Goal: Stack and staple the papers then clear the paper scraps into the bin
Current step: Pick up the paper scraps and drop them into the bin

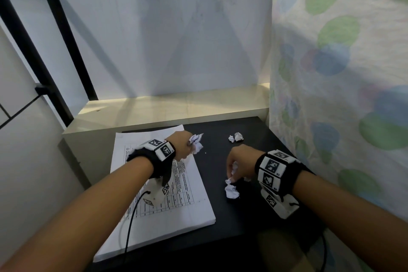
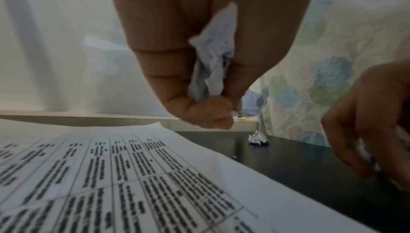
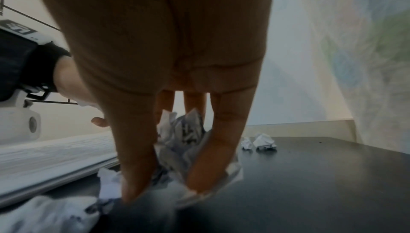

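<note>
A stack of printed papers lies on the left of the black table. My left hand hovers over the stack's far right corner and grips crumpled paper scraps in its curled fingers. My right hand reaches down on the table to the right of the stack, its fingers closing round a crumpled scrap. Another white scrap lies just in front of that hand. Two small scraps sit farther back on the table. No stapler or bin is in view.
A pale ledge runs along the table's far edge below a white wall. A curtain with green and blue dots hangs close on the right. A cable trails from my left wrist across the papers.
</note>
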`<state>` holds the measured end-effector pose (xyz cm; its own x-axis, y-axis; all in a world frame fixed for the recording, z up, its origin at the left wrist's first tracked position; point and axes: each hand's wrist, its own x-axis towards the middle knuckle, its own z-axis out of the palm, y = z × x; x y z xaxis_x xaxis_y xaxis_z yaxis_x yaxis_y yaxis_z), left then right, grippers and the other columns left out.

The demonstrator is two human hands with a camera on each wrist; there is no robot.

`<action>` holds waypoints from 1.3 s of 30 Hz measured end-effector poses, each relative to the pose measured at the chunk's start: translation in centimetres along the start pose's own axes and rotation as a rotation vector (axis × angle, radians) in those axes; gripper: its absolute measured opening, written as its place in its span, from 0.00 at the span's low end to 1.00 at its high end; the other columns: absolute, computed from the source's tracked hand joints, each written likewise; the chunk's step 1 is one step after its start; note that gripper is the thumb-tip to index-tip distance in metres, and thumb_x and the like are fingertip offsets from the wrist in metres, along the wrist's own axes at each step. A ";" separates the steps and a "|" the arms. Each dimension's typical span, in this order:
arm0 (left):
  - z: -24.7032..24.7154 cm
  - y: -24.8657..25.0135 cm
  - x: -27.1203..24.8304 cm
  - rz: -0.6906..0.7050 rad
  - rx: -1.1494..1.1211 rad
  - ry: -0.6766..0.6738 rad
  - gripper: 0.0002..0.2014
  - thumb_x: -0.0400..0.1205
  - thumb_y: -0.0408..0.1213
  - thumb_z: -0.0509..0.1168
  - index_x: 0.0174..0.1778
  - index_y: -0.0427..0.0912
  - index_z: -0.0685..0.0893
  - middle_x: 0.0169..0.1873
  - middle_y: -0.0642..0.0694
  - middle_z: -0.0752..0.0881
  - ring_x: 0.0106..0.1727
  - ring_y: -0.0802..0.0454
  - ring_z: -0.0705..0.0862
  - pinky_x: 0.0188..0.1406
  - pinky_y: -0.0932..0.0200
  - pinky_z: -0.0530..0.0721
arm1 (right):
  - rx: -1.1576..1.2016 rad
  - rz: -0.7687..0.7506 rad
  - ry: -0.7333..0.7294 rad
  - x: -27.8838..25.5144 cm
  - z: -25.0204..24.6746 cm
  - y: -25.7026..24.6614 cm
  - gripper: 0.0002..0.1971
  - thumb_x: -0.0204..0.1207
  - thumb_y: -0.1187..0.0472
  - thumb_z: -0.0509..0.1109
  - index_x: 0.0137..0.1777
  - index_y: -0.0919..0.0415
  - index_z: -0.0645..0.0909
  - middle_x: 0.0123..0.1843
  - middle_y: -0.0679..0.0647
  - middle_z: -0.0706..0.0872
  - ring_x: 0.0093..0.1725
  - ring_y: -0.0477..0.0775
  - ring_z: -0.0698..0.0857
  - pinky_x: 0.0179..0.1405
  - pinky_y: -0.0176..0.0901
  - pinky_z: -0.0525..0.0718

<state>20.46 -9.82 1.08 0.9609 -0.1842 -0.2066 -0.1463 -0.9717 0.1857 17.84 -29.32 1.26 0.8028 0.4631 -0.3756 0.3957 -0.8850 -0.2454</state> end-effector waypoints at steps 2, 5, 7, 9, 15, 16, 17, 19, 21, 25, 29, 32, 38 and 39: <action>0.2 0.3 -0.2 0.013 -0.003 -0.019 0.05 0.82 0.30 0.60 0.41 0.37 0.77 0.42 0.34 0.85 0.39 0.46 0.81 0.24 0.67 0.72 | -0.014 0.019 0.024 -0.4 -0.1 0.3 0.06 0.69 0.58 0.77 0.45 0.56 0.90 0.45 0.49 0.83 0.38 0.47 0.82 0.38 0.36 0.80; 0.5 0.9 -0.5 0.024 0.020 -0.055 0.06 0.82 0.30 0.59 0.39 0.36 0.77 0.39 0.37 0.82 0.39 0.45 0.80 0.29 0.62 0.75 | 0.002 0.050 0.124 -0.3 -0.2 0.2 0.09 0.69 0.57 0.77 0.48 0.57 0.90 0.54 0.51 0.88 0.54 0.52 0.85 0.51 0.41 0.82; 0.7 1.1 -0.8 0.039 0.023 -0.048 0.07 0.82 0.30 0.58 0.39 0.36 0.76 0.38 0.39 0.80 0.39 0.45 0.80 0.31 0.60 0.75 | 0.001 0.050 0.131 0.0 -0.2 -0.2 0.09 0.70 0.58 0.77 0.48 0.57 0.90 0.56 0.52 0.88 0.56 0.53 0.85 0.53 0.41 0.82; 0.8 1.1 -1.2 0.053 0.034 -0.041 0.07 0.82 0.32 0.59 0.39 0.36 0.76 0.39 0.39 0.80 0.39 0.46 0.80 0.35 0.59 0.76 | 0.005 0.037 0.104 0.0 -0.4 -0.5 0.09 0.70 0.59 0.76 0.49 0.59 0.90 0.51 0.51 0.88 0.48 0.51 0.86 0.45 0.38 0.82; 1.2 0.5 -2.1 0.065 0.039 -0.024 0.09 0.84 0.37 0.57 0.39 0.38 0.74 0.39 0.41 0.79 0.40 0.47 0.77 0.41 0.58 0.73 | 0.105 0.016 -0.007 -1.5 0.3 -1.0 0.06 0.69 0.60 0.78 0.45 0.58 0.90 0.46 0.56 0.90 0.30 0.51 0.85 0.34 0.38 0.87; 1.2 0.6 -2.3 0.058 0.040 -0.029 0.09 0.84 0.36 0.57 0.39 0.38 0.74 0.39 0.41 0.79 0.39 0.47 0.78 0.40 0.59 0.74 | 0.059 0.020 -0.002 -1.6 0.6 -1.3 0.07 0.69 0.60 0.77 0.46 0.57 0.90 0.47 0.55 0.89 0.31 0.49 0.83 0.35 0.38 0.86; 1.2 0.8 -2.5 0.055 0.039 -0.033 0.09 0.84 0.36 0.58 0.39 0.38 0.74 0.39 0.39 0.80 0.39 0.45 0.79 0.40 0.59 0.74 | 0.006 0.021 0.013 -1.6 0.8 -1.6 0.08 0.69 0.60 0.77 0.48 0.56 0.90 0.49 0.54 0.89 0.32 0.48 0.82 0.35 0.37 0.83; 1.2 1.1 -2.9 0.057 0.038 -0.037 0.09 0.84 0.36 0.58 0.41 0.37 0.77 0.42 0.35 0.84 0.42 0.41 0.84 0.39 0.59 0.76 | -0.028 0.029 0.034 -1.7 1.1 -1.8 0.10 0.70 0.60 0.76 0.51 0.56 0.90 0.51 0.54 0.88 0.26 0.42 0.79 0.31 0.32 0.79; 1.0 1.2 -3.4 0.069 0.044 -0.036 0.10 0.84 0.36 0.57 0.45 0.34 0.80 0.47 0.33 0.87 0.45 0.40 0.86 0.40 0.57 0.78 | -0.020 0.043 0.032 -1.8 1.2 -1.9 0.11 0.70 0.60 0.76 0.53 0.56 0.90 0.53 0.54 0.88 0.24 0.40 0.81 0.32 0.32 0.79; 0.8 1.0 -3.7 0.063 0.046 -0.033 0.13 0.84 0.35 0.58 0.50 0.29 0.83 0.49 0.34 0.88 0.50 0.39 0.87 0.48 0.54 0.82 | -0.045 0.037 0.049 -2.2 1.5 -2.1 0.11 0.71 0.60 0.75 0.54 0.55 0.90 0.53 0.54 0.90 0.40 0.50 0.87 0.44 0.37 0.79; 0.8 0.6 -4.1 0.037 0.037 -0.031 0.12 0.84 0.35 0.57 0.48 0.30 0.82 0.43 0.35 0.84 0.42 0.42 0.82 0.40 0.58 0.75 | -0.052 0.012 0.033 -2.4 1.9 -2.5 0.13 0.70 0.60 0.75 0.56 0.54 0.89 0.50 0.52 0.88 0.38 0.47 0.84 0.46 0.37 0.81; 0.9 0.7 -4.4 0.026 0.011 -0.044 0.11 0.84 0.34 0.57 0.48 0.30 0.81 0.50 0.32 0.88 0.40 0.44 0.81 0.34 0.59 0.75 | -0.082 0.020 0.025 -2.2 2.5 -2.4 0.14 0.72 0.59 0.74 0.58 0.53 0.87 0.58 0.54 0.89 0.56 0.55 0.86 0.52 0.40 0.82; 1.3 0.8 -4.4 0.036 -0.001 -0.033 0.10 0.83 0.34 0.58 0.45 0.31 0.81 0.50 0.32 0.88 0.40 0.42 0.83 0.36 0.58 0.77 | -0.214 0.064 -0.001 -1.3 3.5 -3.0 0.12 0.75 0.57 0.70 0.56 0.57 0.87 0.61 0.62 0.84 0.59 0.64 0.85 0.53 0.44 0.82; 1.4 0.9 -4.4 0.041 0.009 -0.036 0.09 0.83 0.34 0.58 0.43 0.32 0.80 0.51 0.32 0.88 0.40 0.43 0.82 0.36 0.58 0.77 | -0.233 0.069 -0.003 -1.2 3.6 -3.0 0.12 0.75 0.58 0.70 0.56 0.58 0.87 0.61 0.63 0.84 0.59 0.65 0.85 0.55 0.46 0.82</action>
<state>15.72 -10.10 0.81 0.9450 -0.2291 -0.2336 -0.1879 -0.9645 0.1858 14.08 -27.06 -0.82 0.8302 0.4011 -0.3872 0.4327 -0.9015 -0.0060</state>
